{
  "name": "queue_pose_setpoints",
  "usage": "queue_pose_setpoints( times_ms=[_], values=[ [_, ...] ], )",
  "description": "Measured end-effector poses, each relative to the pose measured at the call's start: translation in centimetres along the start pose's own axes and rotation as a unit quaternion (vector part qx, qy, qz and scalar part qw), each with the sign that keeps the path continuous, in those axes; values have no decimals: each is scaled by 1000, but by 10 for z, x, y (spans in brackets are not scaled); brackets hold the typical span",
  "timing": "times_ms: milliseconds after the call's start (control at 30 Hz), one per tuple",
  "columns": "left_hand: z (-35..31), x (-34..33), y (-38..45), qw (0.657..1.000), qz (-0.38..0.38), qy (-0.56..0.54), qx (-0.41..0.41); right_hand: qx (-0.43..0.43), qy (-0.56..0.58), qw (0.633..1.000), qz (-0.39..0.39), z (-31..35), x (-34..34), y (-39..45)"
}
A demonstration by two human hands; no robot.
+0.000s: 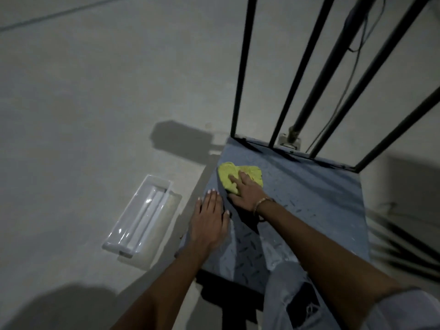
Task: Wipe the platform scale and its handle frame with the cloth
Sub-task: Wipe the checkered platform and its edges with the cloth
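Nearest the camera, at the bottom right, a knee in light grey fabric [288, 291] rests over the near edge of the blue-grey steel platform scale with its raised tread pattern [316, 210], which sits on the pale concrete floor [83, 103]. Both bare forearms reach forward from the lower edge of the view. On the scale's left edge lies the left hand [209, 222], palm down, fingers straight and together, its fingertips pointing away; its grip is fully open and it holds nothing, only pressing flat on the metal. Just beyond and to the right of it, the right hand [247, 190], with a thin gold-coloured bracelet [260, 203] at the wrist, lies on top of the crumpled yellow-green cloth [229, 173], fingers spread and nearly straight, pressing the cloth down onto the deck rather than closing round it. The cloth sits near the far left corner of the platform, touching the deck. Left of the scale, on the floor and apart from it, lies a clear rectangular plastic tray [140, 222] with a shallow channel along its length. At the far edge of the platform rises the black metal handle frame of upright bars [240, 91], with a thicker dark pole [333, 67] and a thin dangling cable [350, 75] behind it.
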State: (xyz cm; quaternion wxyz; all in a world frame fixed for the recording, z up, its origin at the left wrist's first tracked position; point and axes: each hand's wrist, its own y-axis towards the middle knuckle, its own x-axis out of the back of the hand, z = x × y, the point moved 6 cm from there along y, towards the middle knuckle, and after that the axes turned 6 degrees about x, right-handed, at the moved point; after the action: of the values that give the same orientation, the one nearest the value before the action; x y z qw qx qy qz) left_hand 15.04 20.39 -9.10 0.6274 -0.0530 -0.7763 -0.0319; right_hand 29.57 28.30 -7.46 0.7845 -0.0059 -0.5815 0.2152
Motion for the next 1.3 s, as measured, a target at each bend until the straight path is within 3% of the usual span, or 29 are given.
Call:
queue_pose_setpoints(
  times_ms=[133,400,567,800,867,1000,1067,1200,1300],
  values=[
    [-13,6,18,1000,10,-8,-1,-68,45,997,6,5,2,8],
    [-14,4,23,1000,-28,-3,5,-95,26,993,-62,-16,11,64],
    [-15,-1,38,999,-37,28,-23,-112,38,991,-60,-31,30,97],
    [-14,-4,47,996,-69,-27,-42,-68,44,986,-143,-45,28,103],
    [-15,-7,52,997,-52,-40,-48,-111,60,976,-178,-60,31,96],
    [-13,-9,52,997,-36,-41,-49,-224,125,917,-305,-69,43,77],
    [-13,-7,53,997,-35,-48,-55,-175,163,914,-328,-53,47,85],
    [-12,-5,52,995,-39,-81,-43,24,83,975,-206,-19,22,107],
    [-9,-5,53,994,-29,-97,-35,-36,46,978,-203,-47,22,96]
  ],
)
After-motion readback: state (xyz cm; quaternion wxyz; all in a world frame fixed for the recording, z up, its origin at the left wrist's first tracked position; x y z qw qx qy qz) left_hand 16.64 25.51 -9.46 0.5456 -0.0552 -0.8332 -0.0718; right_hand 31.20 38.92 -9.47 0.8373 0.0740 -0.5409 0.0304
